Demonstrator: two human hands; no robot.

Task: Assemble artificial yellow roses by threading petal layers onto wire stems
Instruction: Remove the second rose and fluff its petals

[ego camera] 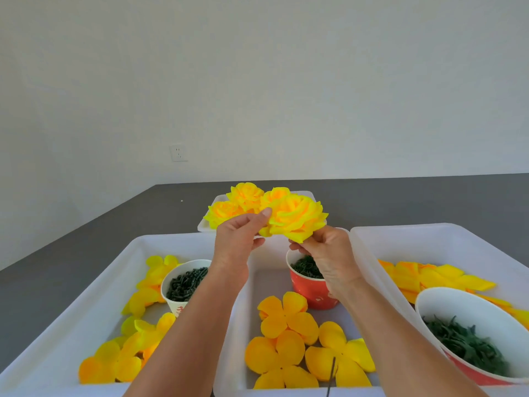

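Rose (296, 217) is sitting up in the air between both hands, above the middle tray (254, 282) and just in front of the far tray (204, 226).

Near to far, I am counting. Closest, four flat orange petal layers (286, 315) are lying in the middle tray, and one thin dark wire (332, 371) is poking up at the bottom edge. The left tray (128, 247) is holding a loose heap of yellow layers (143, 333); they are overlapping, so I cannot count them. The right tray (440, 233) is holding another heap of layers (429, 277), too stacked to count. Three cups are standing there: a white cup (174, 303) of dark bits, a red cup (312, 295) of dark bits, and a big bowl (446, 305) of green leaves. That is four trays in all. Far back, about three done roses (246, 196) are resting in the far tray.

The left hand (237, 239) is pinching the rose's edge with curled fingers (264, 213). The right hand (329, 253) is gripping it from under, fingers bent round the base; the stem is hiding there.

To do this step well, I think the right hand should be holding the base firmly while the left hand is gently fluffing the petals outward, not tugging. Pulling hard could be sliding a layer off. Then the rose should be going softly beside the others, not squashing them.
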